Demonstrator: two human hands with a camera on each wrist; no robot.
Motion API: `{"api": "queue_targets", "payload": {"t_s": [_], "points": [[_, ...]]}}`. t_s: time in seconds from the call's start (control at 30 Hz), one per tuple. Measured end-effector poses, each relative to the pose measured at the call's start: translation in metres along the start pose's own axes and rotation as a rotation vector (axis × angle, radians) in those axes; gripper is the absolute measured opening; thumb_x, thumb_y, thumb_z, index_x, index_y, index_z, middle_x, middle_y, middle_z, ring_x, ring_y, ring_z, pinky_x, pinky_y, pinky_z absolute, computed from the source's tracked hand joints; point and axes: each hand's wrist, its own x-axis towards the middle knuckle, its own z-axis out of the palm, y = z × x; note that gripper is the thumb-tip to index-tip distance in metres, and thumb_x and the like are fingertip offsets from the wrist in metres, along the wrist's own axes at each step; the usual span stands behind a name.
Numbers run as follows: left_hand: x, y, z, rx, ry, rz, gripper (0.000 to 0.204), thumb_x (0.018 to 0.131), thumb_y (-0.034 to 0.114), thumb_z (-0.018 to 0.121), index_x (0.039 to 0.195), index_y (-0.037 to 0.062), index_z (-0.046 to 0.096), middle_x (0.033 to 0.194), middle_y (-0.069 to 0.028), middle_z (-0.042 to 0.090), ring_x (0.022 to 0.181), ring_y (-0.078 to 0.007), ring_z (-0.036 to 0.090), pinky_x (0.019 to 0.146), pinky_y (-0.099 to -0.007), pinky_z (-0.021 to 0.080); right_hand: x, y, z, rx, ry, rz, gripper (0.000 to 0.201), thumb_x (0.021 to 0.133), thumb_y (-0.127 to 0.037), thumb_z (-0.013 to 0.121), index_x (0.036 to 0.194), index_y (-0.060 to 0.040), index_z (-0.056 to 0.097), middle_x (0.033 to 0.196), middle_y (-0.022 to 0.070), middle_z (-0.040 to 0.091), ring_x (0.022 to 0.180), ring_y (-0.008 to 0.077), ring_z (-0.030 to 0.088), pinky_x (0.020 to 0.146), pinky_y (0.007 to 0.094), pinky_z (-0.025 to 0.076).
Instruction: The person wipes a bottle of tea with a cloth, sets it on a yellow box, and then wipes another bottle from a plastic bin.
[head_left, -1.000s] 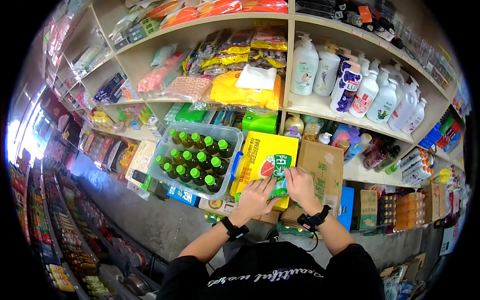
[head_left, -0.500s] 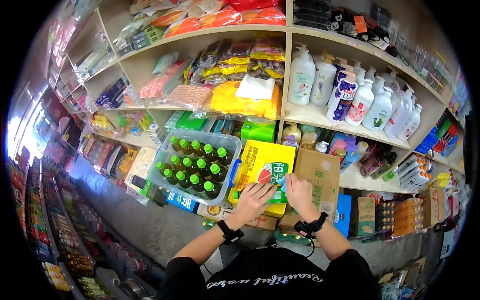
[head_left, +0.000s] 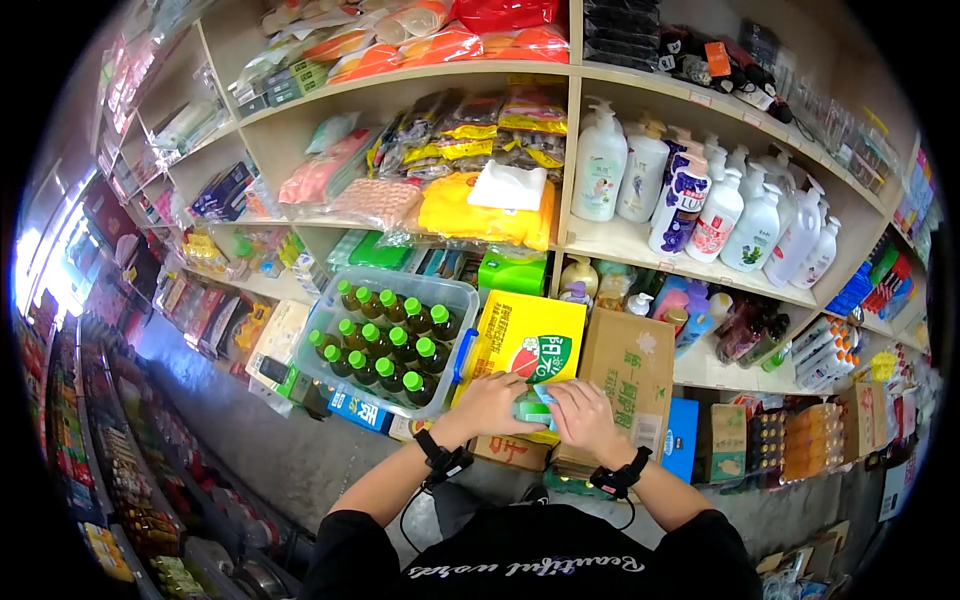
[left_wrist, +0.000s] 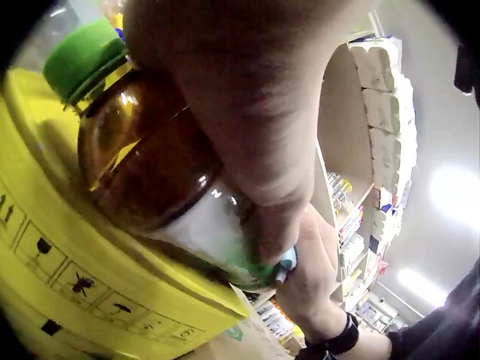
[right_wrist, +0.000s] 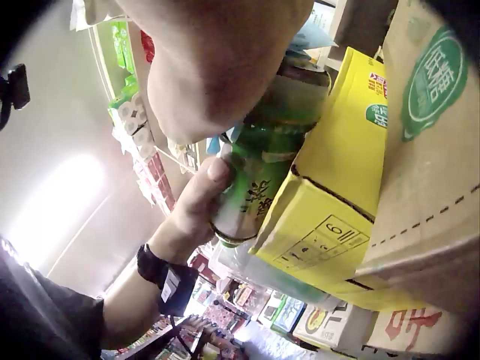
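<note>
In the head view, my left hand (head_left: pixel 488 407) grips a green-capped tea bottle (head_left: pixel 533 410) just over the front of the yellow carton (head_left: pixel 510 335). The left wrist view shows the bottle tipped on its side. Its green cap (left_wrist: pixel 86 60) points away from my right hand, brown liquid shows through the wall, and my left fingers curl round the label. My right hand (head_left: pixel 587 415) pinches a thin light-blue cloth (head_left: pixel 543 394) against the bottle's other end. Past my right hand, a corner of this cloth (right_wrist: pixel 313 34) sticks out in the right wrist view.
Left of the yellow carton stands a clear plastic tub (head_left: pixel 465 290) holding several upright green-capped bottles. A brown carton (head_left: pixel 632 355) adjoins on the right. Shelves behind carry pump bottles (head_left: pixel 603 165) and bagged goods (head_left: pixel 480 210). More cartons and bottle packs (head_left: pixel 812 440) line the floor at right.
Both hands have come a little toward the body and left, the right hand more. The bottle has turned in the left hand, and less of its green label shows.
</note>
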Motion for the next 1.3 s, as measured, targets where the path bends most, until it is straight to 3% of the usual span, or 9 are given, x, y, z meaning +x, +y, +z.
{"api": "queue_targets", "payload": {"t_s": [0.2, 0.57, 0.67, 0.77, 0.8, 0.93, 1.1, 1.13, 1.3], "points": [[-0.008, 0.011, 0.002, 0.066, 0.111, 0.018, 0.065, 0.076, 0.055, 0.083, 0.101, -0.004, 0.071, 0.11, -0.0171, 0.071, 0.097, -0.0347, 0.072, 0.087, -0.041, 0.058, -0.001, -0.002, 0.008, 0.098, -0.003, 0.213, 0.01, 0.096, -0.014, 0.064, 0.095, -0.0042, 0.066, 0.084, 0.0148, 0.068, 0.078, 0.0343, 0.065, 0.073, 0.0454, 0.051], [-0.011, 0.017, 0.003, 0.138, 0.2, -0.004, 0.063, 0.077, 0.051, 0.082, 0.109, -0.0021, 0.069, 0.107, -0.0137, 0.067, 0.094, -0.0317, 0.071, 0.081, -0.042, 0.056, 0.006, 0.006, 0.021, 0.327, 0.057, 0.598, 0.031, 0.107, -0.022, 0.053, 0.086, 0.0008, 0.059, 0.076, 0.0232, 0.062, 0.07, 0.0439, 0.062, 0.063, 0.0499, 0.046], [-0.012, 0.021, 0.001, 0.138, 0.225, -0.026, 0.063, 0.076, 0.047, 0.086, 0.11, -0.0024, 0.07, 0.107, -0.0135, 0.07, 0.094, -0.032, 0.071, 0.081, -0.0403, 0.057, 0.002, 0.011, 0.024, 0.496, 0.073, 0.723, 0.036, 0.109, -0.026, 0.052, 0.089, 0.0028, 0.06, 0.071, 0.0178, 0.06, 0.063, 0.0327, 0.061, 0.06, 0.0437, 0.045], [-0.012, 0.022, 0.003, 0.121, 0.252, -0.061, 0.064, 0.076, 0.049, 0.086, 0.112, -0.0019, 0.07, 0.108, -0.0127, 0.07, 0.095, -0.0315, 0.071, 0.082, -0.0397, 0.057, 0.0, 0.014, 0.027, 0.706, 0.127, 0.843, 0.038, 0.111, -0.029, 0.051, 0.094, 0.0035, 0.061, 0.068, 0.0092, 0.055, 0.062, 0.0163, 0.053, 0.058, 0.0374, 0.043], [-0.013, 0.023, 0.004, 0.118, 0.266, -0.07, 0.064, 0.076, 0.049, 0.086, 0.112, -0.0019, 0.069, 0.109, -0.0125, 0.07, 0.096, -0.0312, 0.071, 0.082, -0.0395, 0.057, -0.002, 0.016, 0.03, 0.773, 0.142, 0.898, 0.038, 0.112, -0.029, 0.05, 0.096, 0.0021, 0.064, 0.072, 0.0011, 0.054, 0.069, 0.007, 0.048, 0.061, 0.0309, 0.041], [-0.016, 0.021, -0.003, 0.022, 0.274, -0.077, 0.065, 0.076, 0.051, 0.086, 0.115, 0.0019, 0.07, 0.115, -0.0127, 0.069, 0.1, -0.0322, 0.071, 0.087, -0.0405, 0.057, -0.005, 0.026, 0.039, 1.067, 0.251, 1.025, 0.037, 0.113, -0.028, 0.049, 0.094, -0.0007, 0.067, 0.081, -0.0042, 0.056, 0.073, 0.0063, 0.047, 0.067, 0.0243, 0.038], [-0.044, -0.003, -0.027, -0.071, 0.181, -0.028, 0.072, 0.076, 0.044, 0.089, 0.135, 0.0096, 0.065, 0.124, -0.0151, 0.067, 0.111, -0.035, 0.068, 0.093, -0.0429, 0.056, -0.002, 0.027, 0.034, 1.063, 0.246, 1.073, 0.037, 0.112, -0.028, 0.051, 0.09, -0.0035, 0.066, 0.077, -0.0055, 0.052, 0.069, 0.0055, 0.044, 0.063, 0.0254, 0.036], [-0.054, -0.007, -0.028, -0.168, 0.098, -0.107, 0.073, 0.078, 0.041, 0.089, 0.141, 0.0133, 0.062, 0.125, -0.0177, 0.066, 0.114, -0.037, 0.066, 0.096, -0.0441, 0.056, -0.003, 0.028, 0.033, 1.059, 0.237, 1.089, 0.037, 0.112, -0.028, 0.051, 0.09, -0.0033, 0.066, 0.077, -0.0054, 0.052, 0.069, 0.0057, 0.044, 0.064, 0.0253, 0.036], [-0.063, 0.003, -0.013, -0.274, 0.177, -0.204, 0.072, 0.078, 0.032, 0.089, 0.142, 0.0133, 0.061, 0.124, -0.0213, 0.066, 0.112, -0.0394, 0.066, 0.097, -0.0444, 0.056, -0.005, 0.039, 0.036, 1.103, 0.364, 1.135, 0.033, 0.11, -0.028, 0.054, 0.095, -0.0024, 0.068, 0.083, -0.0015, 0.061, 0.075, 0.0094, 0.054, 0.071, 0.0277, 0.043]]}}
